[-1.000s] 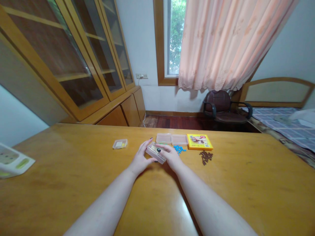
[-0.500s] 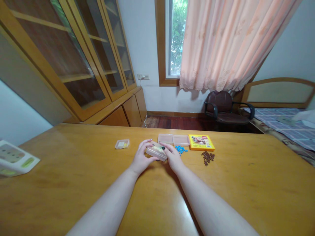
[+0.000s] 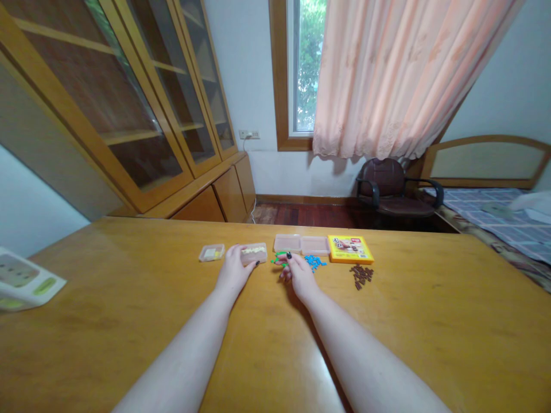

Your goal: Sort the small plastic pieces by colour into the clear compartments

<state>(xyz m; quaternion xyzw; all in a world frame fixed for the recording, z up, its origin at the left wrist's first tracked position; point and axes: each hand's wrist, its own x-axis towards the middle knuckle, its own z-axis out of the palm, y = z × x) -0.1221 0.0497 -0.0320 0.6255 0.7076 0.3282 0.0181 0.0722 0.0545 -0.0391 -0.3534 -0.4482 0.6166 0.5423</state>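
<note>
My left hand (image 3: 232,269) grips a small clear plastic box (image 3: 256,256) by its left side, thumb along the front. Cream-coloured bits lie inside that box, near its back edge. To the right, my right hand (image 3: 299,275) hovers over the table with fingers loosely apart and nothing visible in them. Small green pieces (image 3: 280,258) show just behind its fingers, partly hidden by them. Close beside it on the right is a loose pile of small blue pieces (image 3: 315,262).
Two shallow clear trays (image 3: 287,243) stand side by side behind the piles. Right of them are a yellow box (image 3: 351,249) and brown pieces (image 3: 361,275). Another small clear container (image 3: 211,253) sits left of my left hand. A white holder (image 3: 30,281) stands at the table's left edge.
The clear box, earlier held up between both hands, has moved left and down to the table with my left hand. My right hand has let go, and green pieces now show.
</note>
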